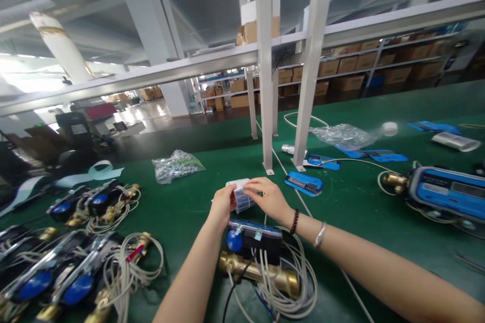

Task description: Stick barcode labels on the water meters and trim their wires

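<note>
My left hand (222, 203) is closed on the left side of a small white bundle with printed faces, which looks like a roll or stack of labels (244, 201). At its upper right edge, the fingers of my right hand (270, 197) are pinched together. Just below both hands lies a meter (261, 232) with a dark housing, a round blue cap (234, 240) and a brass pipe body (261, 273). Coiled pale cables (299, 287) hang around its right side. A beaded bracelet and a silver bangle circle my right wrist.
Several similar meters (76, 282) crowd the left of the green table (182, 262). A clear bag of small parts (176, 165) lies behind them. White uprights (264, 65) rise from the tabletop. Blue faceplates (304, 183) and plastic wrap (344, 135) lie to the right, near another meter (450, 194).
</note>
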Tool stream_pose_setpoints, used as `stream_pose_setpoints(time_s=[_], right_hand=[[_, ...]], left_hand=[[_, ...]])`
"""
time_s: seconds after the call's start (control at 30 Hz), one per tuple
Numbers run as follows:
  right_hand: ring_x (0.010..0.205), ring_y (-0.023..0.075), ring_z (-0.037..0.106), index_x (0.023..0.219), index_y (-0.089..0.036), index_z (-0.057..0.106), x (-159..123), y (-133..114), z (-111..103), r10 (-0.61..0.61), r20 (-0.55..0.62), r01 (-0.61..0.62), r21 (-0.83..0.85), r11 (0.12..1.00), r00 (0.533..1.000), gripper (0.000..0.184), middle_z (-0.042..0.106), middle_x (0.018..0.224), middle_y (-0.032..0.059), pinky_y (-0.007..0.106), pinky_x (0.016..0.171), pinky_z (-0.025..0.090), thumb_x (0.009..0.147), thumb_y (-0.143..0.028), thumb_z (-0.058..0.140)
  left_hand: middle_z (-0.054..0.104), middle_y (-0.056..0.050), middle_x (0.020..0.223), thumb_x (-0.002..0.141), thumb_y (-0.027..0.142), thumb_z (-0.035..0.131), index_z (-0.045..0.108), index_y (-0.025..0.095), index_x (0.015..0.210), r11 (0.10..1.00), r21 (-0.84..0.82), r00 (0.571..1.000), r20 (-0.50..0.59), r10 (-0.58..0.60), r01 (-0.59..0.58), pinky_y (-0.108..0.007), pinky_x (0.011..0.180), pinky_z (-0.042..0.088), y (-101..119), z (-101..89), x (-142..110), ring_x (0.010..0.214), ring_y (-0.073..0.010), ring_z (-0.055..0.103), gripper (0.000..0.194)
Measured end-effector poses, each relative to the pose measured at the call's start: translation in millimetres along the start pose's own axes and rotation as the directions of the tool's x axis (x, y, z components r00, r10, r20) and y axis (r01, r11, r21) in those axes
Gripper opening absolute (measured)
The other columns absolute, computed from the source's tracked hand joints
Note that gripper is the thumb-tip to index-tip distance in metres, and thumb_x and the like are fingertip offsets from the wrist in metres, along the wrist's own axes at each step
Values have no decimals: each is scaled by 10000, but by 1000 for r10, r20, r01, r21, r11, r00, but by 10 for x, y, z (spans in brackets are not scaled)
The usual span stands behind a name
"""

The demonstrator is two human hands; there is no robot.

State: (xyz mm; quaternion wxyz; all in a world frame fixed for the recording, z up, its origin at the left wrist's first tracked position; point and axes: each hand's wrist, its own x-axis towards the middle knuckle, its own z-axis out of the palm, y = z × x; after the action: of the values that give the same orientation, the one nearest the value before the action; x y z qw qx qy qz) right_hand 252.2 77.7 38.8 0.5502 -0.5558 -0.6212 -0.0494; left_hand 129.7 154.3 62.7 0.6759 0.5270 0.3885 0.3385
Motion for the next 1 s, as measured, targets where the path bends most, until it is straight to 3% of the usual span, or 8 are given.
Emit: stream_pose_setpoints(time_s=[0.17, 0.3, 0.43, 0.53, 0.63, 0.73, 0.83, 1.0], right_hand=[[958, 232, 584, 727, -226, 701, -9, -116, 43, 17, -46, -14, 76, 997, 999, 88, 692, 940, 54, 420, 886, 460, 759, -164, 648], [977, 229, 576, 739, -209, 636, -29, -174, -207, 111, -118, -92, 157, 983, 987, 57, 666, 963, 57, 427, 918, 434, 769, -243, 602], [813, 204, 588, 817, -194, 591, -165, -149, -571, 280, -209, -229, 239, 944, 937, 171, 632, 831, 51, 394, 808, 472, 800, -358, 546], [788, 188, 578, 848, -187, 570, -294, -172, -674, 386, -214, -315, 301, 900, 898, 211, 618, 831, 46, 367, 778, 475, 792, -388, 542], [763, 170, 561, 915, -184, 571, -388, -265, -637, 456, -153, -379, 366, 850, 877, 254, 590, 818, 29, 349, 756, 475, 772, -393, 548], [712, 150, 547, 1034, -193, 542, -469, -417, -619, 499, -68, -424, 438, 793, 864, 330, 545, 757, -6, 330, 711, 484, 759, -374, 553], [716, 142, 566, 1060, -198, 510, -553, -613, -669, 519, 12, -451, 511, 732, 855, 351, 544, 760, -13, 331, 724, 498, 752, -361, 556], [692, 125, 566, 974, -194, 494, -635, -969, -685, 516, 200, -515, 619, 593, 833, 313, 568, 774, -13, 295, 665, 478, 722, -342, 606]], left_hand=[[622, -5, 771, 939, 343, 514, 598, 115, 907, 983, 178, 999, -6, 45, -43, -269, 625, 522, 31, -37, 11, 636, -106, 596, 245], [676, -90, 872, 939, 348, 463, 626, 112, 922, 882, 444, 986, 23, 166, -159, -387, 823, 518, 137, -189, -161, 851, -201, 653, 288], [619, -113, 1223, 768, 274, 631, 647, 176, 1096, 605, 650, 886, 285, 366, -460, -396, 1120, 276, 198, -196, -660, 1281, -281, 442, 343], [663, -88, 1143, 549, 124, 727, 686, 226, 1084, 391, 667, 773, 554, 308, -634, -402, 1056, 373, 125, -11, -987, 1122, -309, 569, 547], [696, -118, 984, 506, 15, 649, 720, 210, 1017, 237, 690, 729, 628, 274, -684, -463, 942, 456, 33, 161, -1101, 944, -341, 637, 551], [708, -97, 975, 553, 32, 643, 720, 243, 1014, 153, 699, 706, 637, 310, -698, -427, 907, 487, 25, 112, -1135, 918, -315, 653, 513], [693, -99, 1088, 642, 102, 654, 686, 227, 1094, 123, 725, 697, 579, 423, -678, -395, 925, 490, 66, -161, -1263, 998, -292, 643, 470], [719, -41, 1018, 666, 233, 738, 683, 225, 1070, 335, 689, 668, 291, 684, -643, -277, 858, 523, -64, -566, -1593, 934, -215, 667, 407]])
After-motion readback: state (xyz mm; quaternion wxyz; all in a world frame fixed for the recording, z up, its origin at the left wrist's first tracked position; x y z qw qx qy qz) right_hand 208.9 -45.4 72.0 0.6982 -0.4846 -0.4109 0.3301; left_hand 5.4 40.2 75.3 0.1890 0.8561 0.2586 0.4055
